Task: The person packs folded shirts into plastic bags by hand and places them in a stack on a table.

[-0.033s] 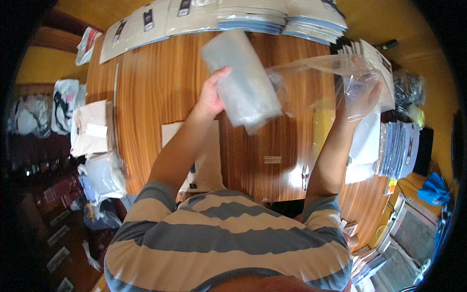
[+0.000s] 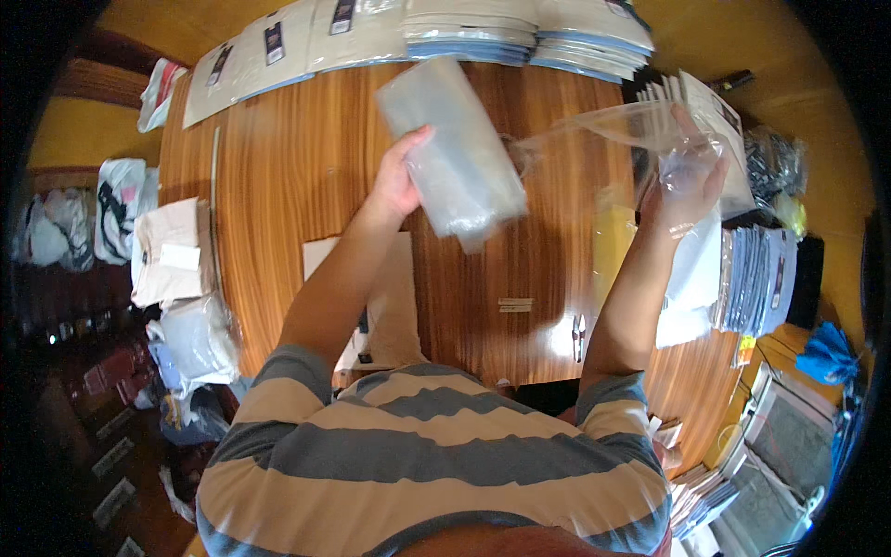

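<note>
My left hand (image 2: 399,179) grips the left edge of a thick folded bundle of clear plastic bags (image 2: 461,139) and holds it tilted above the table. Out to the right, my right hand (image 2: 689,190) has hold of a thin clear plastic bag (image 2: 608,123), which stretches from the fingers back toward the bundle. Film covers part of that hand, so its exact grip is partly hidden. Beneath my left forearm lies a beige folded garment (image 2: 394,297), partly covered by the arm.
Packed garments (image 2: 469,28) line the wooden table's (image 2: 278,176) far edge. More stacks stand right, including blue-grey folded clothes (image 2: 756,278). A beige folded shirt (image 2: 172,251) and plastic-wrapped pack (image 2: 200,339) sit left. A pen (image 2: 578,339) and small labels (image 2: 516,304) lie near my body.
The whole view has shifted slightly. The bundle and my left hand look sharper, less smeared by motion. Both hands keep their holds.
</note>
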`<act>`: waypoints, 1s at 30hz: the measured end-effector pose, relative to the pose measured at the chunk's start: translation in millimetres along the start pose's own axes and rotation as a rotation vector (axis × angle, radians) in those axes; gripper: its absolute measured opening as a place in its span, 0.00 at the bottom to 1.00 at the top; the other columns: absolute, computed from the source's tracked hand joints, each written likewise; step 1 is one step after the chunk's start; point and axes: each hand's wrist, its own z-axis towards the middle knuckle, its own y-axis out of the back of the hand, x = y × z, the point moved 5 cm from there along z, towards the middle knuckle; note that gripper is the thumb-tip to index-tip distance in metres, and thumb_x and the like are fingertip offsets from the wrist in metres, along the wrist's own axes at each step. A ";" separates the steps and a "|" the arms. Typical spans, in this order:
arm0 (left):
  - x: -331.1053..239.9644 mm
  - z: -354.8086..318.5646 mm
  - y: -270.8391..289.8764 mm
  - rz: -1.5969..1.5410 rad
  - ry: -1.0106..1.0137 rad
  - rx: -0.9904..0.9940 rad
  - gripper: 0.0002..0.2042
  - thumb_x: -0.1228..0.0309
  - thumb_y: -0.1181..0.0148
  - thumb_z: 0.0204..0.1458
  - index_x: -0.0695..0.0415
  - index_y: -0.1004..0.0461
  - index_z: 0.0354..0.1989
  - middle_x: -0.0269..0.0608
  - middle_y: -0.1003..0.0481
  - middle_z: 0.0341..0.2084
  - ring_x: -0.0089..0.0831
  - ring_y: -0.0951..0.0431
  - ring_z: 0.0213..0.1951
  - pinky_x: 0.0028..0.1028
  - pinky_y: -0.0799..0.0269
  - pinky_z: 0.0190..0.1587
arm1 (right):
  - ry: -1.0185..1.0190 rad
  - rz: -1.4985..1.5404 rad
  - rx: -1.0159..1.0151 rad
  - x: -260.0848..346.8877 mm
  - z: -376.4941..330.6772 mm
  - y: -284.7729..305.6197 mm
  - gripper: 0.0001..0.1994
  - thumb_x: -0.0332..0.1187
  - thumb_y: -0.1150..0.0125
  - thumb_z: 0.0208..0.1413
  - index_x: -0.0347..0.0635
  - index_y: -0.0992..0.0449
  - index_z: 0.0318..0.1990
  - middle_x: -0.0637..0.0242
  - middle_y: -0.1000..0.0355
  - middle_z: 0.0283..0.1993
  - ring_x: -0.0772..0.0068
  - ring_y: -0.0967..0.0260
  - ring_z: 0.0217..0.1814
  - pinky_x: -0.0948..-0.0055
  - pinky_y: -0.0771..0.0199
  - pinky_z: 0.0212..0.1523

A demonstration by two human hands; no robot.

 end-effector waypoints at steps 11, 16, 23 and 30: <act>-19.0 101.8 -25.3 0.202 -0.193 -0.248 0.34 0.58 0.36 0.63 0.63 0.41 0.71 0.50 0.32 0.67 0.44 0.33 0.68 0.41 0.40 0.71 | -0.026 -0.275 -0.104 36.8 -56.6 24.3 0.11 0.40 0.57 0.76 0.44 0.33 0.48 0.43 0.19 0.49 0.85 0.37 0.28 0.83 0.38 0.25; -31.2 -25.0 -28.5 0.682 -0.474 -0.249 0.42 0.56 0.31 0.59 0.62 0.46 0.76 0.48 0.38 0.72 0.44 0.41 0.73 0.40 0.47 0.74 | -0.227 -0.299 -0.099 43.8 -97.3 24.8 0.17 0.47 0.50 0.74 0.40 0.26 0.47 0.54 0.17 0.43 0.85 0.36 0.26 0.86 0.41 0.23; 21.0 -148.8 -105.8 1.235 -0.697 0.521 0.51 0.57 0.22 0.49 0.62 0.48 0.77 0.54 0.35 0.70 0.43 0.38 0.73 0.42 0.45 0.75 | -0.783 0.107 0.110 48.3 -130.6 -27.7 0.15 0.43 0.48 0.73 0.43 0.26 0.55 0.59 0.20 0.49 0.89 0.35 0.23 0.95 0.38 0.16; 38.2 -180.8 -37.6 0.494 -0.032 0.271 0.16 0.68 0.35 0.63 0.63 0.25 0.55 0.48 0.16 0.44 0.37 0.13 0.44 0.31 0.16 0.44 | -0.817 0.390 -0.034 3.0 -170.6 -1.7 0.23 0.51 0.43 0.70 0.37 0.27 0.54 0.52 0.22 0.53 0.62 0.19 0.45 0.69 0.13 0.44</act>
